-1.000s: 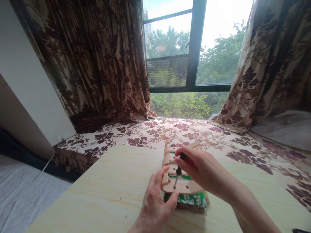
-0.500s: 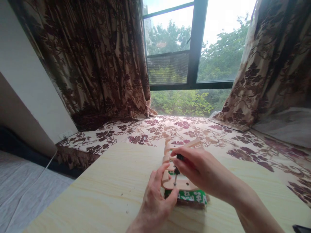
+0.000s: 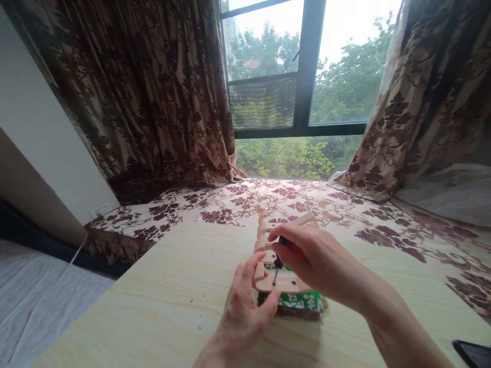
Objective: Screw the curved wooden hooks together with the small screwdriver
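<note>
My right hand (image 3: 307, 253) is closed around the black handle of a small screwdriver (image 3: 276, 271). Its metal shaft points down, with the tip at a hole near the front end of a pale wooden piece (image 3: 284, 284) that has a rounded edge. My left hand (image 3: 247, 301) grips that wooden piece at its left side, fingers on the far part and thumb at the front edge. Beneath the wood lies a green block with white lettering (image 3: 301, 300). More wooden parts (image 3: 261, 227) stretch away behind, partly hidden by my right hand.
The light wood tabletop (image 3: 153, 296) carries a few tiny dark specks. A dark flat device (image 3: 473, 353) lies at the lower right corner. Past the table is a floral-covered sill (image 3: 230, 199) below a window, with patterned curtains (image 3: 172, 102) on both sides.
The whole view has shifted slightly, and more of the dark device shows at lower right. Both hands keep their hold, and the screwdriver tip stays at the same hole.
</note>
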The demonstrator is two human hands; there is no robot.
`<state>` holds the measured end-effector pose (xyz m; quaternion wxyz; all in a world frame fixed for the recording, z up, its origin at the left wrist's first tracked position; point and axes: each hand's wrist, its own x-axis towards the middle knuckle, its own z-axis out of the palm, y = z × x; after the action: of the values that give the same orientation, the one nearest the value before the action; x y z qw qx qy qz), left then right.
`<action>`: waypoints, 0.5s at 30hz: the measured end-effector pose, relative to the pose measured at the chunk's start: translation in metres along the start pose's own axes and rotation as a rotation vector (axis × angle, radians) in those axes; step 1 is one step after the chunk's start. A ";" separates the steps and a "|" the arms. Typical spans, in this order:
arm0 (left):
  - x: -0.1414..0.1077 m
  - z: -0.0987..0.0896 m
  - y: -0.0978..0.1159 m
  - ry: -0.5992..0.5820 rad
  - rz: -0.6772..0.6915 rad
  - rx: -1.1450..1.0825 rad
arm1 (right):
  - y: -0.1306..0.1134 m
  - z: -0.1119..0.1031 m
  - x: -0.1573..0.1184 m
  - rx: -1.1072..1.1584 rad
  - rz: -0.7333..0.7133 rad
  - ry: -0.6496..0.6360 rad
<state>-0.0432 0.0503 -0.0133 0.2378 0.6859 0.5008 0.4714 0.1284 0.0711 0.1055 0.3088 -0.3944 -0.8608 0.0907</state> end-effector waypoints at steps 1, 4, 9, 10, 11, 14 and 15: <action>0.000 0.000 0.000 0.001 0.005 -0.001 | -0.001 0.000 0.000 -0.011 -0.010 -0.004; 0.001 -0.002 0.003 -0.007 0.011 -0.010 | 0.001 0.000 0.002 -0.055 0.039 0.007; 0.002 -0.003 0.005 -0.017 0.012 -0.010 | 0.004 -0.001 0.004 -0.083 0.119 0.021; 0.002 -0.003 0.004 -0.013 0.015 -0.007 | 0.002 -0.003 0.003 -0.064 0.107 0.010; 0.002 -0.003 0.003 -0.005 0.016 -0.003 | 0.000 -0.004 0.002 -0.038 0.088 -0.003; 0.002 -0.001 0.002 0.019 0.006 0.009 | -0.004 -0.006 -0.001 0.021 0.037 -0.037; 0.002 -0.001 0.001 0.022 0.001 0.011 | -0.003 -0.006 -0.001 0.026 0.033 -0.039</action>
<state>-0.0433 0.0511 -0.0110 0.2282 0.6824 0.5055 0.4761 0.1299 0.0677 0.1109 0.2956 -0.4028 -0.8586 0.1146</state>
